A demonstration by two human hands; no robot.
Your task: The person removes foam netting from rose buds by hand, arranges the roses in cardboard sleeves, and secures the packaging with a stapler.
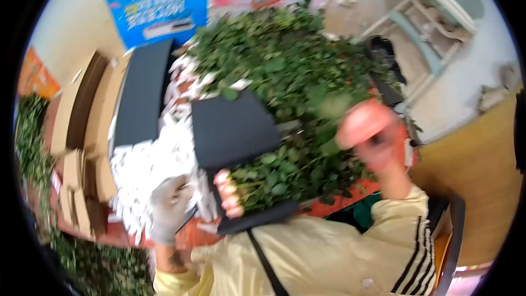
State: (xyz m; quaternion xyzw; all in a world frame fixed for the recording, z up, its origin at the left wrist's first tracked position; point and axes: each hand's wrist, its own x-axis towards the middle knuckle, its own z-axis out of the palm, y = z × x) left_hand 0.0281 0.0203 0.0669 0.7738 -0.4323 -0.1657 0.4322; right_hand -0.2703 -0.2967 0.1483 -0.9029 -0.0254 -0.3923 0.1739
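At the left of the frame, cardboard boxes (87, 115) stand on a reddish desk (203, 237), with a long dark panel (142, 93) beside them. Below that panel, left of centre, spreads a heap of white strips (137, 167). The left hand (170, 208), in a pale glove, is over the heap's lower edge; its fingers look partly curled, but whether they pinch a strip I cannot tell. Just below the middle of the frame lie several pale pink roses (229, 194), blooms in a column facing left, their leafy stems pointing right. A black board (235, 131) is just above them and a dark padded bar (263, 216) just below. A large mound of green foliage (279, 60) fills the upper centre. Right of centre is the right hand (378, 142), badly blurred beside an orange-red shape (364, 123) that may be part of a glove; I cannot tell whether it grips anything. At the upper right is a pale chair (438, 33). The step in hand appears to be arranging the roses into a bunch, perhaps only part-made; the next move seems to call for keeping the blooms level and handling the heads gently.
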